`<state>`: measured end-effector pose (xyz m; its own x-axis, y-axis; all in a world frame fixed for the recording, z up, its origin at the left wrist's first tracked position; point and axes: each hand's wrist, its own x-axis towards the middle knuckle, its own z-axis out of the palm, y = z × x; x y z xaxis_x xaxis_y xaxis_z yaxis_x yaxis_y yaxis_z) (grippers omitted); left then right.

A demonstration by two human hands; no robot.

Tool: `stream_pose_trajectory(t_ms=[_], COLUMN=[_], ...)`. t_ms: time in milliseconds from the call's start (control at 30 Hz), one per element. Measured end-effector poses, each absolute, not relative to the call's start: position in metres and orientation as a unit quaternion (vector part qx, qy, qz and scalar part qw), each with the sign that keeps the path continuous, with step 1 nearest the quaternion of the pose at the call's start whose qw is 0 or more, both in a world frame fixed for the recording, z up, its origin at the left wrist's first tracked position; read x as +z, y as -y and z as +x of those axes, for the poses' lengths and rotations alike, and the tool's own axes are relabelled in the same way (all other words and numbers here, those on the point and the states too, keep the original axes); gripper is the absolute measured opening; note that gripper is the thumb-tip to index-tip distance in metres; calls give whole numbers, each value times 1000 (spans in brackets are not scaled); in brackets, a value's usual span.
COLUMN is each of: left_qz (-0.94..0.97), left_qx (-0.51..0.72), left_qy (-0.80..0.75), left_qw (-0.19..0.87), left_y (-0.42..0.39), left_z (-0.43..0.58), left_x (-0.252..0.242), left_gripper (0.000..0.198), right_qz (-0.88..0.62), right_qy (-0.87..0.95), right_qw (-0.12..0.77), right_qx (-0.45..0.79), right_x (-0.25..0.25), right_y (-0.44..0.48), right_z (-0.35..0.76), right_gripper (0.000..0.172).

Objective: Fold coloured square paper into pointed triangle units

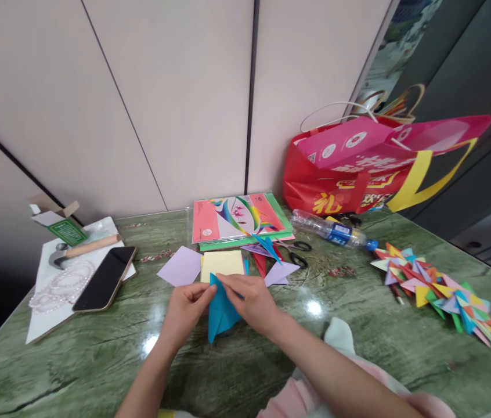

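Observation:
A partly folded sheet of blue origami paper [223,314] is held up above the front middle of the table, its pointed top between my two hands. My left hand [188,307] pinches its left edge near the tip. From the other side, my right hand [251,299] presses its fingers on the paper close to that same tip. Just behind lies a stack of square paper [221,264], pale yellow on top. To its left is a lilac square [179,266], to its right folded lilac pieces [281,273] and black-handled scissors [300,251].
Packs of coloured paper [237,220] lie against the wall, with a plastic bottle [336,231] and a red gift bag [345,180] to the right. Folded multicoloured paper pieces [439,290] sit at right. A phone [105,280], hammer [89,246], beads [60,287] and green box [69,231] are left.

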<state>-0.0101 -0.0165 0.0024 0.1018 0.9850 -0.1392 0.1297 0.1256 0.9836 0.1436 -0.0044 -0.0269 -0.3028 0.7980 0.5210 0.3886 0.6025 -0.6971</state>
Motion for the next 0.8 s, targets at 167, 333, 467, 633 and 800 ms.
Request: stream_pose_trajectory(t_ms=[167, 333, 467, 633, 800], left_qz=[533, 526, 536, 541, 541], left_qx=[411, 416, 417, 407, 400], left_qy=[-551, -561, -562, -562, -554], left_qw=[494, 486, 472, 476, 490], left_y=[16, 14, 13, 12, 13], left_z=[-10, -13, -16, -19, -19], left_x=[2, 0, -1, -2, -2], left_gripper=[27, 28, 24, 25, 27], right_qz=[-391, -365, -361, -370, -356], right_qy=[770, 768, 712, 606, 555], right_qw=[433, 418, 438, 424, 419], right_qx=[258, 321, 414, 562, 624], right_x=[-25, -18, -16, -18, -20], right_y=[4, 7, 5, -2, -4], right_z=[143, 141, 140, 145, 148], right_gripper=[36, 45, 39, 31, 36])
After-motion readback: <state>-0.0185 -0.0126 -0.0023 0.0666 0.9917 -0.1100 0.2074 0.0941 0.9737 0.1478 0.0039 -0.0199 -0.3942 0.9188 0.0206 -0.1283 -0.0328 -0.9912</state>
